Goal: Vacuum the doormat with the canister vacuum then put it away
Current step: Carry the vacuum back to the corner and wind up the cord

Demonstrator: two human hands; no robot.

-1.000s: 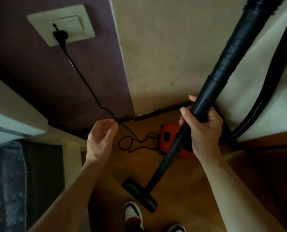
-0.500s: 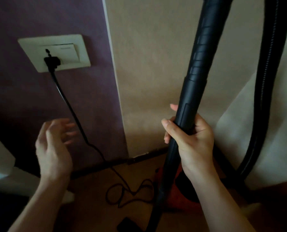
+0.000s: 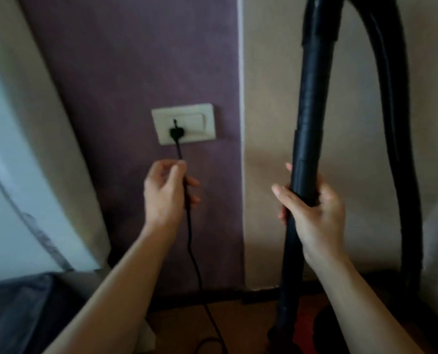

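Observation:
My right hand grips the black vacuum wand, which stands nearly upright in front of the beige wall. The ribbed black hose loops down on its right. A bit of the red canister shows at the bottom, behind the wand. My left hand is closed around the black power cord, just below the black plug that sits in the cream wall socket. The doormat is out of view.
The socket is on a purple wall beside a beige wall. A white surface fills the left, with dark grey fabric below it. A dark skirting runs along the brown wooden floor.
The view has tilted up from the floor to the wall. My left hand rose from open and empty to closing on the cord under the plug. My right hand kept its hold on the wand.

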